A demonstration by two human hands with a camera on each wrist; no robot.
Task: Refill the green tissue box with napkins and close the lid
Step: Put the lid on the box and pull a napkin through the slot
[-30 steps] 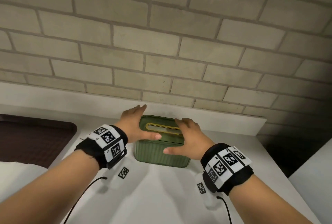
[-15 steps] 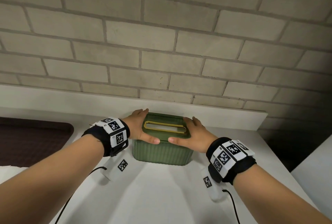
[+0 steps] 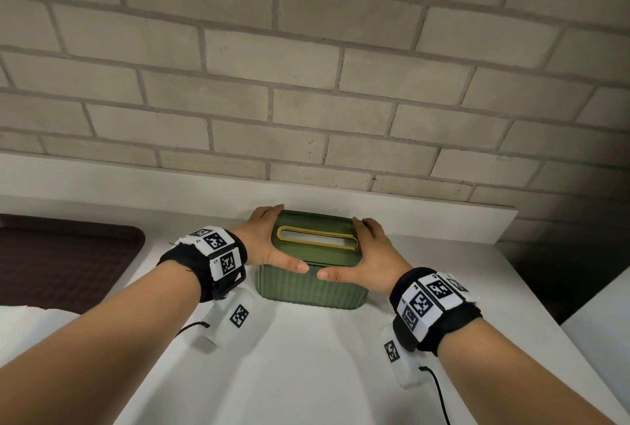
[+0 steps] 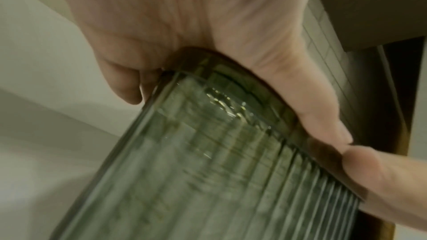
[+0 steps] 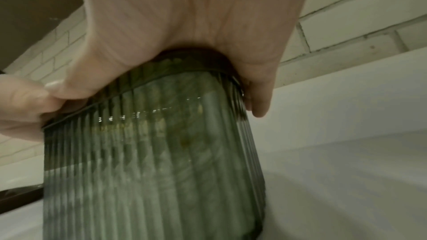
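The green tissue box (image 3: 306,291) has ribbed walls and stands on the white counter against the back ledge. Its lid (image 3: 317,252), with a gold-rimmed slot (image 3: 318,237), sits flat on top. My left hand (image 3: 267,244) grips the lid's left end and my right hand (image 3: 373,254) grips its right end. Both thumbs lie along the front edge, tips almost meeting, and the fingers curl over the back corners. Each wrist view shows its own hand, left hand (image 4: 184,15) and right hand (image 5: 196,15), wrapped round the rim above the tissue box's ribbed wall (image 4: 208,171) (image 5: 150,161). No napkins show.
A dark brown tray (image 3: 61,261) lies at the left on the counter (image 3: 306,373). A raised white ledge (image 3: 426,220) and a brick wall (image 3: 306,84) close off the back. The counter ends at the right, with a dark gap (image 3: 545,288) beyond it.
Both hands slid from the top of the lid out to its ends. The thumbs dropped to the front edge and drew close together. The view moved nearer.
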